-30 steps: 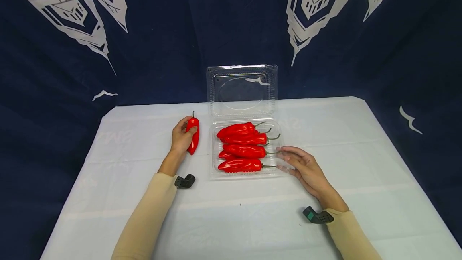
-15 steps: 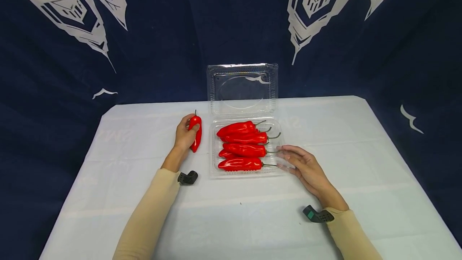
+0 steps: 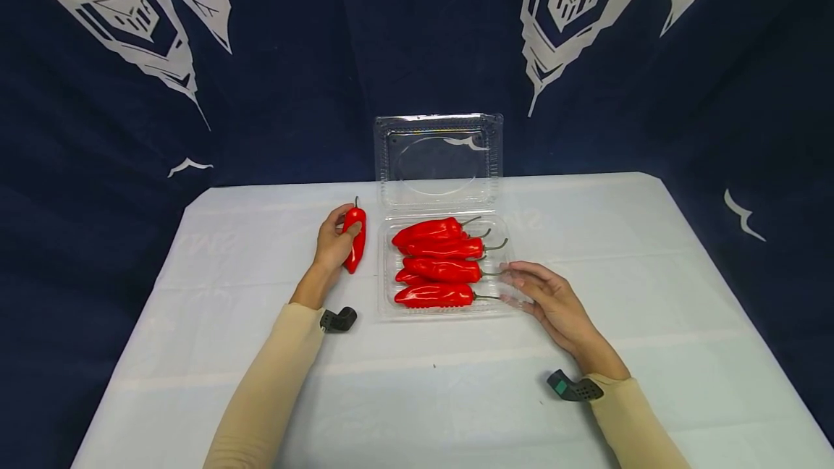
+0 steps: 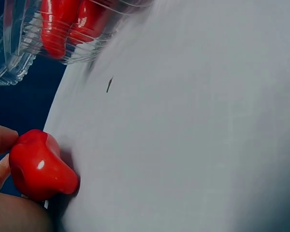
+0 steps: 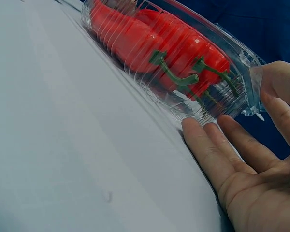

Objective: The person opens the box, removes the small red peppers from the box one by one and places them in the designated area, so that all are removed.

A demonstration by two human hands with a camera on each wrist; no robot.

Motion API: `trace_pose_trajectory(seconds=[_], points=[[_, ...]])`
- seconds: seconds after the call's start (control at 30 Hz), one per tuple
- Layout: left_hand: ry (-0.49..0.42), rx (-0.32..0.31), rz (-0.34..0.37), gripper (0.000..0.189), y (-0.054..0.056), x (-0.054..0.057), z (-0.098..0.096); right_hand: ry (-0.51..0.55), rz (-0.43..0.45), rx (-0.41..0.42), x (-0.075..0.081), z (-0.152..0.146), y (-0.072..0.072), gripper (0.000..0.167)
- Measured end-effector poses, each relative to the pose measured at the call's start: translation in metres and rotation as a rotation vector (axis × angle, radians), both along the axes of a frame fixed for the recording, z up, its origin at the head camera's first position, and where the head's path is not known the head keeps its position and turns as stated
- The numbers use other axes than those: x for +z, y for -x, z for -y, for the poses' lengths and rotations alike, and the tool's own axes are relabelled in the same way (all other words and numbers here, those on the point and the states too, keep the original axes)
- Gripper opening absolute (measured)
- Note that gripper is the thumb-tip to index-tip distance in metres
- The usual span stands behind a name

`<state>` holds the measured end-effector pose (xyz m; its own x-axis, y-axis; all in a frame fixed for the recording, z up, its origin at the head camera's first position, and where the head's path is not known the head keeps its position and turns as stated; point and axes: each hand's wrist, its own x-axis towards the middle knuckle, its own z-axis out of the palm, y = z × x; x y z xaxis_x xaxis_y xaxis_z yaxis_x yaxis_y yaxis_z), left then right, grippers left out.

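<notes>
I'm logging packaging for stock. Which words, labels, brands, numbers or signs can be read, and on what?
No text can be read for sure.
White table: letter-like marks, too faint to read.
Clear box: no readable label.
Red peppers: none seen.
Dark curtain: white building and bird drawings, no readable words.

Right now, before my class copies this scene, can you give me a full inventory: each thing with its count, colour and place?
Backdrop: one, dark blue with white prints, across the far side.
Table: one, white-covered, in front of the backdrop.
Container: one, clear, mid-table.
Lid: one, clear, raised at the container's far side.
Peppers: at least five, red, inside the container; overlap hides the exact count.
Separate pepper: one, red, left of the container.
Dark speck: at least one, on the near tabletop.
Wrist devices: two, black, one per wrist.
Sleeves: two, beige, on the forearms.
Left hand: one, bare, holding the separate pepper.
Right hand: one, bare, at the container's right end.
</notes>
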<state>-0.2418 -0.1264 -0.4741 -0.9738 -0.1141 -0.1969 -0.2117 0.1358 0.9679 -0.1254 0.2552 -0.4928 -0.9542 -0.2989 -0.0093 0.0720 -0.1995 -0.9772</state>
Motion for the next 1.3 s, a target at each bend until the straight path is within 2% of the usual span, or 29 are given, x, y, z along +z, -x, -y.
trace_pose_trajectory(seconds=[0.1,0.33,0.67,1.17,1.3], points=[[-0.022,0.004,-0.006,0.050,-0.0001,0.0008,-0.0002,0.004,0.000,-0.002,0.0003,-0.0003,-0.0001,0.046],[-0.011,0.022,-0.026,0.048,-0.0022,0.0028,-0.0016,0.010,-0.003,0.002,0.0005,-0.0007,-0.0005,0.046],[-0.033,0.018,0.021,0.050,0.0021,0.0007,0.0016,0.005,-0.009,0.000,-0.0014,-0.0020,0.0004,0.044],[-0.044,0.084,-0.025,0.049,-0.0008,0.0018,0.0036,0.005,-0.008,0.003,-0.0023,-0.0012,0.0000,0.045],[-0.047,0.083,-0.021,0.049,-0.0017,0.0023,0.0049,0.003,-0.003,0.001,-0.0019,-0.0009,0.0000,0.045]])
